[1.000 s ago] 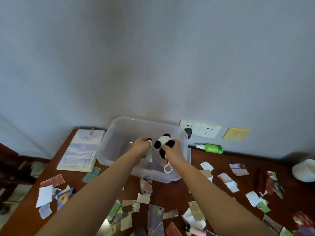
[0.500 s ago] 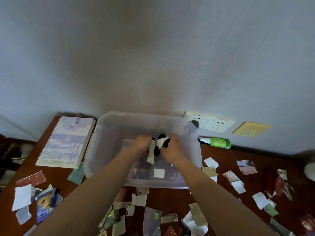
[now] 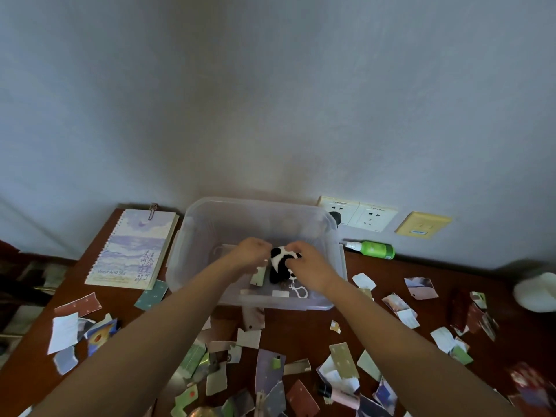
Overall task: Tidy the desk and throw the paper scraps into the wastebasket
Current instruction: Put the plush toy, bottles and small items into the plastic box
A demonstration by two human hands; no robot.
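Inside the clear box (image 3: 210, 230), the right hand (image 3: 307, 266) gripped a panda toy (image 3: 278, 263) with curled fingers, and the left hand (image 3: 251, 255) pinched a pale tag (image 3: 258, 275) beside it. Paper scraps (image 3: 344, 359) lay all over the desk (image 3: 294, 332).

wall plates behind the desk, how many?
3: left white socket and right white socket side by side just right of the clear bin; yellow plate further right. The bin could hide others.
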